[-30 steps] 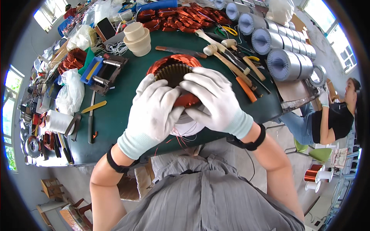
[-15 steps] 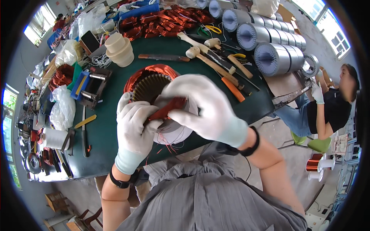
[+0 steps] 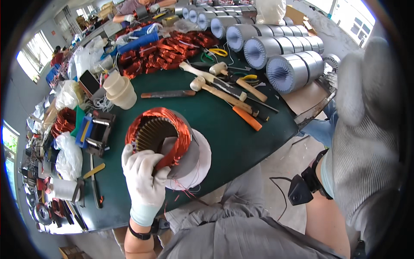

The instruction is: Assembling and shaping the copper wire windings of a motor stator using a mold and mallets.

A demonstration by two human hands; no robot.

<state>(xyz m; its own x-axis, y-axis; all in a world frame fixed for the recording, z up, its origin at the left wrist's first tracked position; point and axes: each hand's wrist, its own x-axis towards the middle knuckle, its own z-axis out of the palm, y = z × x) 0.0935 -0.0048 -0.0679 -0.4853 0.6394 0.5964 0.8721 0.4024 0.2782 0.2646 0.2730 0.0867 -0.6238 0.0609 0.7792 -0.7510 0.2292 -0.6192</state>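
A motor stator (image 3: 185,159) with an orange-red copper winding (image 3: 179,138) round its top stands tilted on the green bench, over a white round base (image 3: 203,151). My left hand (image 3: 144,175), in a white glove, is closed at its near left rim, fingers wrapped over a dark red copper coil (image 3: 163,162). Thin red wire ends hang below the stator, near my wrist. Raised at the far right, very close to the view, my gloved right hand (image 3: 364,142) has its visible fingers stretched upward; no object shows in it. Part of it is dark and cut off.
Mallets (image 3: 224,93), an orange-handled tool (image 3: 248,118) and a flat bar (image 3: 168,94) lie beyond the stator. Silver stator cores (image 3: 297,71) line the back right; copper coils (image 3: 168,49) are heaped behind. Cream cups (image 3: 120,90) and a metal fixture (image 3: 101,134) stand left. Another person works at the back.
My right hand has left the copper coil and moved right and up, close to the view. My left hand stays on the coil. The view has shifted, showing more of the room's back.
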